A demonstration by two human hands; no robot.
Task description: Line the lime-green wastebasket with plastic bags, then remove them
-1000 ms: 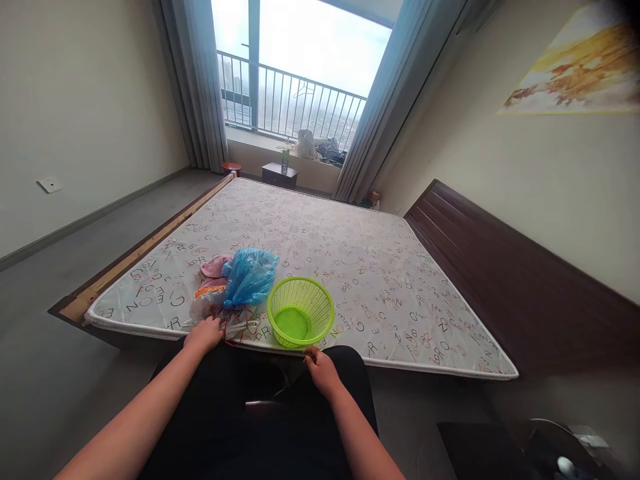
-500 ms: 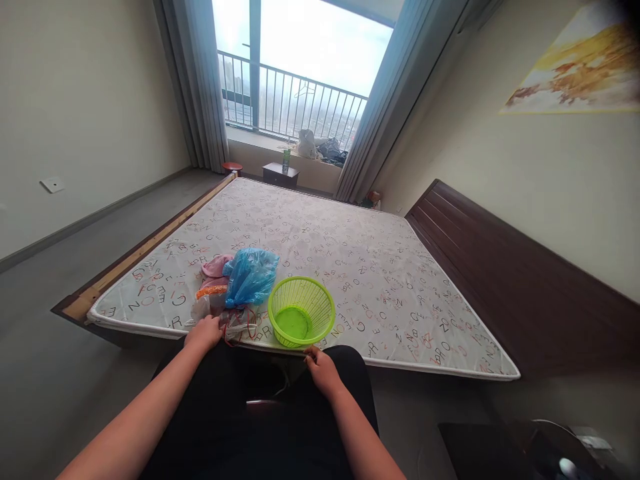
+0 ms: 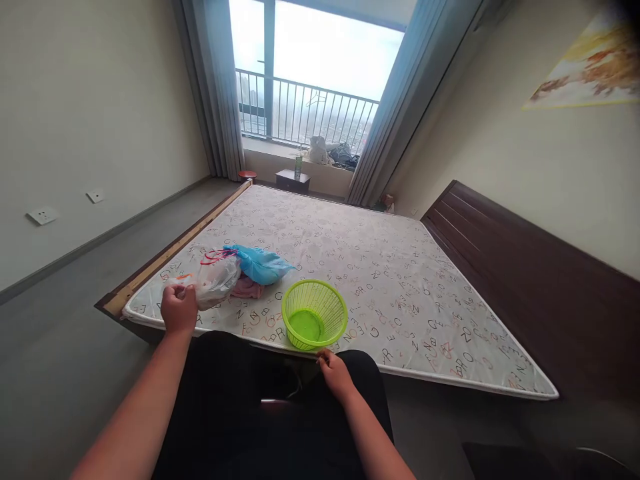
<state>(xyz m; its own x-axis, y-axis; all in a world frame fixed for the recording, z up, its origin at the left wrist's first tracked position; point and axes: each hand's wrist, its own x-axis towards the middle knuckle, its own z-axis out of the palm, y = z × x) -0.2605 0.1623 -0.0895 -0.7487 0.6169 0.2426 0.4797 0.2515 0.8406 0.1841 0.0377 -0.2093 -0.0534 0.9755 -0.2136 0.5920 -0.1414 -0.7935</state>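
My left hand (image 3: 179, 308) is closed on the edge of a clear plastic bag (image 3: 218, 279) with red drawstrings, lifted a little off the mattress (image 3: 345, 233). Behind it lie a blue plastic bag (image 3: 264, 265) and a folded pink cloth (image 3: 248, 288). A bit of orange (image 3: 185, 276) shows beside my left fingers. The green plastic basket (image 3: 340, 320) stands upright near the mattress's front edge, with nothing in it. Just below its near rim is my right hand (image 3: 336, 373), fingers curled together over my knee; whether they grip anything is hidden.
A dark wooden headboard (image 3: 520, 267) rises on the right. The bed frame's wooden rail (image 3: 185, 241) runs along the left. Beyond the bed stand a small nightstand (image 3: 292, 181) with a green glass on it and a red stool (image 3: 247, 175).
My left hand has moved left and up, pulling the clear bag over and away from the blue bag, which now lies flatter. The right hand stays by the basket. The view has shifted slightly.
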